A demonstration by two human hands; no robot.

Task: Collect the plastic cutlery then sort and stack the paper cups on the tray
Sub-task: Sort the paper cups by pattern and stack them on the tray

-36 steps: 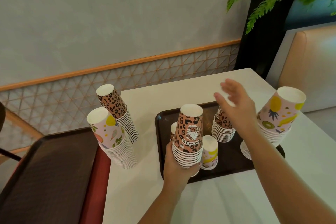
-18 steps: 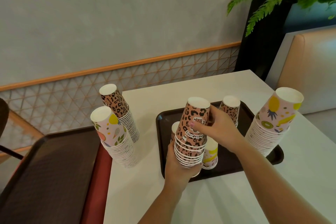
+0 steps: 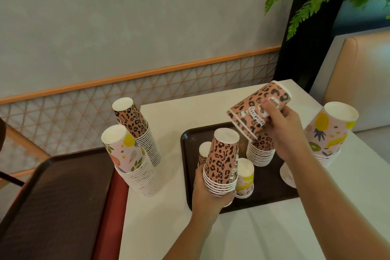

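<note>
Left hand (image 3: 207, 193) low, forearm rising from bottom edge, fingers curled round base of leopard cup stack (image 3: 221, 164). Right hand (image 3: 283, 131) raised higher, arm entering from lower right, fingers pinching tilted leopard cups (image 3: 256, 110).

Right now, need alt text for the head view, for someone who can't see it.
A person's right hand holds two nested leopard-print cups, tilted, above a dark tray, while the left hand grips a short leopard-print stack on the tray. More cup stacks, leopard and fruit-print, stand upside down on the tray and the white table.
</note>
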